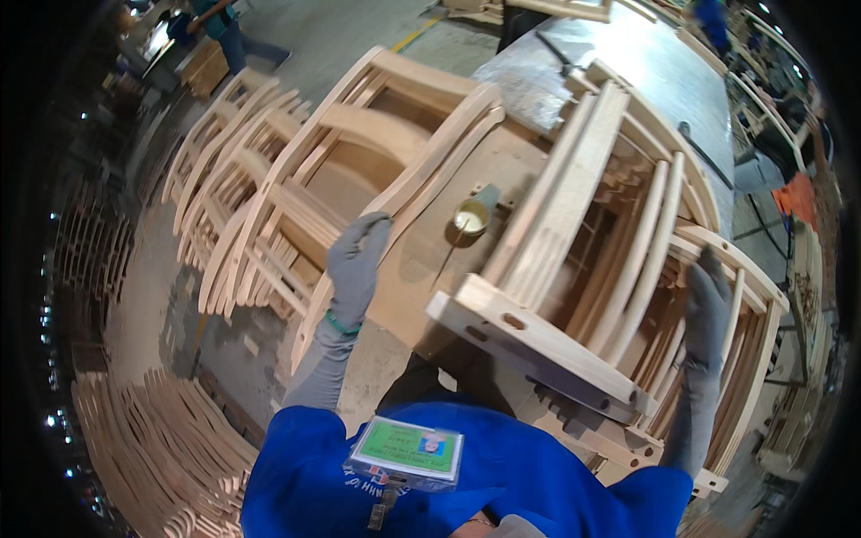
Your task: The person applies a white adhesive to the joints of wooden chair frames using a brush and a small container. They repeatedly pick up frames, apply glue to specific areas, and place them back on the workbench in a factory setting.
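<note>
Two gloved hands [357, 255] — one cup [471, 218]

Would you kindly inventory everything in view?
left wooden frames: several, pale, left of centre
right wooden frames: several, pale, right of centre
curved slats: many, brown, lower left
cup: one, yellowish, centre
stick: one, dark, at cup
sheet: one, tan, beneath cup
table: one, grey, upper right
other people: at least two, bluish clothing, top
badge: one, green, on shirt
shirt: one, blue, bottom
left hand: one, grey glove, on left frames
right hand: one, grey glove, at right frames
</note>
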`<act>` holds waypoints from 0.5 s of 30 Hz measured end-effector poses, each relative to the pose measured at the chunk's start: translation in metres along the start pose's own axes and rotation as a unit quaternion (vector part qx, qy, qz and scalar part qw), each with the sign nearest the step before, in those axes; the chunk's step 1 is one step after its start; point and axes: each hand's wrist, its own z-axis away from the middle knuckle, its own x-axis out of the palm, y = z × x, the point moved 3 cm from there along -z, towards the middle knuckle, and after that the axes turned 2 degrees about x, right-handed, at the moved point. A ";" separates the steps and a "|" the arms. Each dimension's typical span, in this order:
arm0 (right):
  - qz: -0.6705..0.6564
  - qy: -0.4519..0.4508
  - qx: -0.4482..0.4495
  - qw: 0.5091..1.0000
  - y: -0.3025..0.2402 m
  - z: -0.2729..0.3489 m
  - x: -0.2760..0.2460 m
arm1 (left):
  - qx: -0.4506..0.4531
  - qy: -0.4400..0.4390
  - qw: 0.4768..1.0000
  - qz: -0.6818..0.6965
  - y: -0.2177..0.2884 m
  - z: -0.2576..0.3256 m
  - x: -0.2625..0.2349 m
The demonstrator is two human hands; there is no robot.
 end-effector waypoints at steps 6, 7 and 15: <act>-0.381 0.063 0.260 0.885 -0.045 0.029 -0.031 | -0.032 -0.256 0.938 -0.232 -0.171 0.049 0.029; -0.413 0.067 0.279 0.864 -0.072 0.022 -0.029 | -0.030 -0.264 0.923 -0.278 -0.185 0.055 0.040; -0.274 0.025 0.162 0.948 -0.209 -0.025 0.001 | 0.050 -0.378 0.861 -0.337 -0.254 0.062 0.060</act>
